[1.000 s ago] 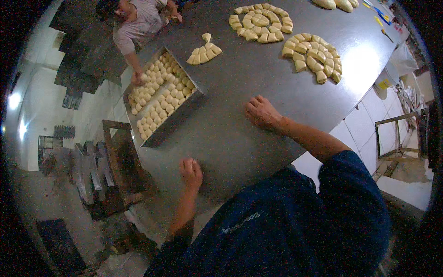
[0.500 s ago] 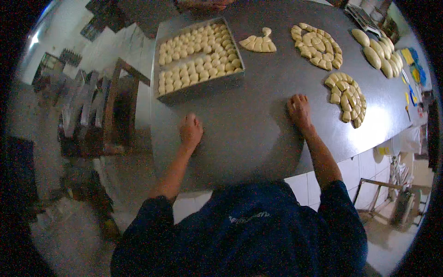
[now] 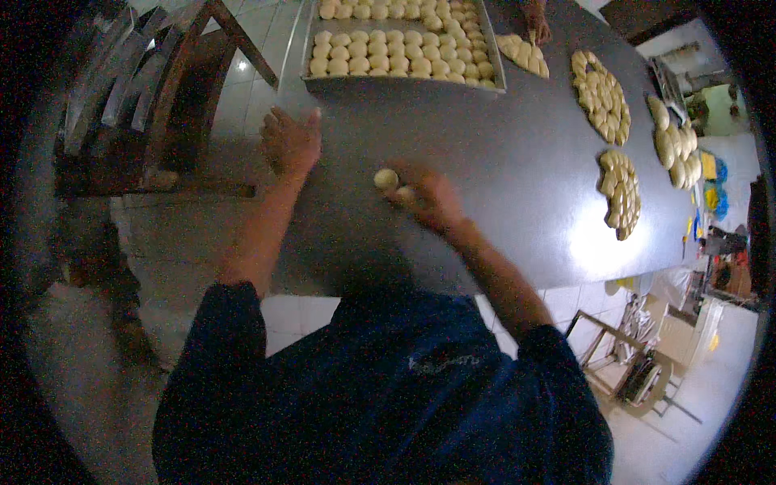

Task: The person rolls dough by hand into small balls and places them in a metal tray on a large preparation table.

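Observation:
Two small pale dough balls show at the fingers of my right hand, over the middle of the steel table. The hand is curled and slightly blurred, with one ball at the fingertips and the other partly covered by the fingers. My left hand is at the table's left side, its fingers apart and nothing in them. Beyond both hands is a metal tray with rows of round dough balls.
Another person's hand touches a wedge of cut dough right of the tray. Two cut dough rounds and a pile of long dough pieces lie farther right. A wooden rack stands left of the table.
My left hand has opened and moved outward to the left. My right hand has come left, and dough balls now show at its fingers. Another person's hand has appeared at the cut wedge.

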The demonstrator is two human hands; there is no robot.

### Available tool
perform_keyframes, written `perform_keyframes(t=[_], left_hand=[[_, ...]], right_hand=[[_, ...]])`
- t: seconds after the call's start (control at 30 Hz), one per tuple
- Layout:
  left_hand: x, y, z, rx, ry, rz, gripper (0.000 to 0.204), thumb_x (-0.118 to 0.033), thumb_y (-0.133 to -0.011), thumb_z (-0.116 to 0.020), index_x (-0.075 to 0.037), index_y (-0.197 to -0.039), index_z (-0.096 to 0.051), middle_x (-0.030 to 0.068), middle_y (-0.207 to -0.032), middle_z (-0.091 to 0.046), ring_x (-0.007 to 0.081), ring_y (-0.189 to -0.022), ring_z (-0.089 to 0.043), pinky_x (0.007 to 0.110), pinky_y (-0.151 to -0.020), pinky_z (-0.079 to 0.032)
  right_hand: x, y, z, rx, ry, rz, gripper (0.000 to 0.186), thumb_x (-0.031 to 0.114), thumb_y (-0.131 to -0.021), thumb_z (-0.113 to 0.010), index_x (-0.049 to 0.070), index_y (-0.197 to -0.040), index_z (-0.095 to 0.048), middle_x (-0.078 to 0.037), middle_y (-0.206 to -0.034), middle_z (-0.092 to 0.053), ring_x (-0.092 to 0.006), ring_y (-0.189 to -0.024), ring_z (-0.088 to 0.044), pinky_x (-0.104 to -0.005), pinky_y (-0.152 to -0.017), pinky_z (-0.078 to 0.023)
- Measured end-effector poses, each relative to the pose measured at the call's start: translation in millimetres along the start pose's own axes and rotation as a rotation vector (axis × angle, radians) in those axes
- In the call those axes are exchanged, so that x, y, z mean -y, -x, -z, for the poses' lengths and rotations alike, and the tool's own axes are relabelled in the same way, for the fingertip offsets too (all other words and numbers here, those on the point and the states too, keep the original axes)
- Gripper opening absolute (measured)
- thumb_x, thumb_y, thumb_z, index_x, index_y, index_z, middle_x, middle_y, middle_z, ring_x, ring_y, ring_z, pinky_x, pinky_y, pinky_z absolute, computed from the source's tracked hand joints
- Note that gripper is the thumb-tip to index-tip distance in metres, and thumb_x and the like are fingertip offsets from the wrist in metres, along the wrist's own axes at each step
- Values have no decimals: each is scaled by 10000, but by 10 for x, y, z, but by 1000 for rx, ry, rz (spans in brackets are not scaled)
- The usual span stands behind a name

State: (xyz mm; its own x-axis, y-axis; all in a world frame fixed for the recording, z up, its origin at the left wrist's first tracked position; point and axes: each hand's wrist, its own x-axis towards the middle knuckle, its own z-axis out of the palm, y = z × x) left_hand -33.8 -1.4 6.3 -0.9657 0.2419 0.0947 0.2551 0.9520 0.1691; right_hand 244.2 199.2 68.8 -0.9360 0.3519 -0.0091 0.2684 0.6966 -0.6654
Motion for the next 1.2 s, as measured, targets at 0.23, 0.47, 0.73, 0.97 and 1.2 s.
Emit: perform_keyframes(t=[0.23,0.47,0.73,0.97,1.2], left_hand=[[-209,221,677,125,189,47,1035,-729,-958,-480,65,-1578,-243,289,-1597,-322,450,-1447,-383,590,-1148,-355],[-319,137,719,111,239,-32,1005,-663,-968,-530,89,-1568,-239,321,-1587,-322,456,-1426,-402,597,-1079,-429],[-172,139,387,8,261,-70,992,-636,-970,-547,89,-1570,-233,333,-1594,-308,471,-1430,-392,599,-1110,-395],[-341,114,1140,331,352,123,1020,-668,-933,-573,43,-1589,-248,268,-1614,-333,447,-1436,-417,523,-1153,-386],[-640,8,456,371,121,-18,1024,-756,-931,-486,36,-1559,-327,274,-1583,-371,447,-1394,-450,573,-1111,-393]], right_hand=[[1125,-1156,294,446,-532,-236,426,380,-954,-709,9,-1163,-707,-68,-1033,-729,-161,-877,-676,-312,-795,-542],[714,-3933,-163,-654,155,129,410,409,-832,-743,30,-975,-676,-177,-876,-717,-360,-863,-703,-477,-794,-553],[418,-4655,-511,-18,607,260,353,320,-924,-663,57,-1159,-655,-182,-1051,-710,-357,-948,-698,-486,-811,-560],[464,-3811,-365,-66,672,366,379,350,-1032,-561,62,-1257,-665,-159,-1197,-705,-360,-1106,-672,-516,-953,-520],[-211,-609,310,-486,-104,214,237,109,-884,-713,90,-1120,-691,-117,-1017,-721,-320,-966,-685,-457,-890,-526]])
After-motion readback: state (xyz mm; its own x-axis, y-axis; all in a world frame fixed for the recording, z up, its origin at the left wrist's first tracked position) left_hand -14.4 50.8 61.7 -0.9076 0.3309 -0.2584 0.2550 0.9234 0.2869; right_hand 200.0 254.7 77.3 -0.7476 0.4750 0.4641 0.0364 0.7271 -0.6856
